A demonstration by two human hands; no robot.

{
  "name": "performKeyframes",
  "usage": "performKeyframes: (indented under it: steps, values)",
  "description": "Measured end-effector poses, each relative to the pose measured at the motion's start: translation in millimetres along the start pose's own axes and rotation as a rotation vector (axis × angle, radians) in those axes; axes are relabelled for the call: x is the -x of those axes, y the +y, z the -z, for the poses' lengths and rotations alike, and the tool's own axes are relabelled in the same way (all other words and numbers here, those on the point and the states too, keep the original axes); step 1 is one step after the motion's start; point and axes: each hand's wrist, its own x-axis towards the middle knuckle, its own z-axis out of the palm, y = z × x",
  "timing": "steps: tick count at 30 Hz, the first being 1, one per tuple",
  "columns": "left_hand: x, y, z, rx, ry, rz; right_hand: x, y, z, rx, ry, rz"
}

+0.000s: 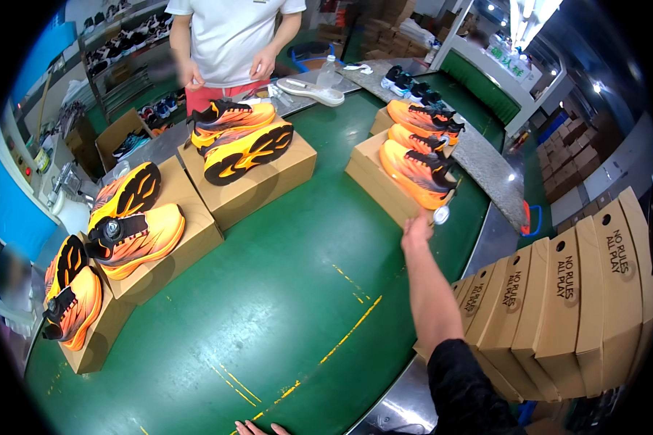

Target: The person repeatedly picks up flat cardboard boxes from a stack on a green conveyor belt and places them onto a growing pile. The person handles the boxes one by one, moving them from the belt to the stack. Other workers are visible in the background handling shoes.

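My right arm reaches to a brown shoe box (pixel 381 181) on the far right of the green table. At its near corner my right hand (pixel 416 230) is closed against the cardboard, its fingertips partly hidden. An orange running shoe (pixel 413 172) with a black collar lies on that box, above my hand, with a second orange shoe (pixel 411 138) behind it. Beside my fingers is a small round white object (pixel 441 214) whose kind I cannot make out. Only the spread fingers of my left hand (pixel 260 428) show, over the table at the lower edge.
Further orange shoes (pixel 141 235) rest on brown boxes (pixel 257 174) along the left and far side. A row of upright shoe boxes (pixel 551 304) stands at the right. Across the green table (pixel 268 312), a person in a white shirt (pixel 232 36) stands near a clear bottle (pixel 326 71).
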Motion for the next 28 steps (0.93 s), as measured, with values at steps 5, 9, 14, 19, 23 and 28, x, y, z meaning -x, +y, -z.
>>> performKeyframes:
  steps: [5, 9, 14, 19, 23, 28]
  values:
    - [7, -2, 9, -0.015, 0.009, 0.019, 112, 18, 39, 0.000, -0.032, -0.118]
    - [25, -15, -4, -0.005, 0.063, 0.031, 235, 32, 112, -0.009, -0.122, -0.198]
    - [12, -26, -5, 0.422, -0.024, 0.204, 420, 17, 241, 0.208, -0.293, -0.515]
    - [-5, -23, 27, 1.549, -0.093, 0.586, 492, -103, 370, 0.875, -0.843, -0.682]
    - [2, -37, 63, 1.575, -0.156, 0.727, 485, -166, 322, 0.982, -1.419, 0.669]
    - [3, -49, 54, 1.657, -0.413, 0.789, 519, -94, 208, 1.931, -1.702, 1.173]
